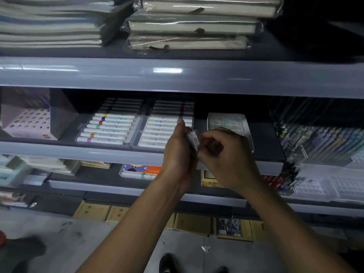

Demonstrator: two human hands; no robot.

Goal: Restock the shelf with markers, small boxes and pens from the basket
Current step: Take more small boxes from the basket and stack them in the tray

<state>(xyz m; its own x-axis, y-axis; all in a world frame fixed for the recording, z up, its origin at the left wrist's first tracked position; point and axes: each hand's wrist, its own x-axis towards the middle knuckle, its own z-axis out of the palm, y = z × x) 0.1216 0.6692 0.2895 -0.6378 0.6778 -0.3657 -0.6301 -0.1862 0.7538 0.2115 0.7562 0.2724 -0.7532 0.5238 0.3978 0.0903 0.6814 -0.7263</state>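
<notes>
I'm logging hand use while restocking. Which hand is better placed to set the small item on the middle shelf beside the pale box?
Probably the right hand: it pinches the small item together with the left hand, and it sits directly in front of the pale box. The left is over the marker trays.

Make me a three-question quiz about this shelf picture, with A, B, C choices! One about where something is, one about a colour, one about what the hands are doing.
1. Where are the marker trays?
A. Top shelf
B. Middle shelf
C. Floor

2. What colour band has the front marker in the left tray?
A. Purple
B. Black
C. White

3. What are the hands doing?
A. Hanging empty
B. Holding a small packet together
C. Lifting notebooks

Answers: 1 B, the trays lie under the shelf of stacked notebooks. 2 A, its band is purple. 3 B, the left hand and right hand both hold the packet between them.
</notes>
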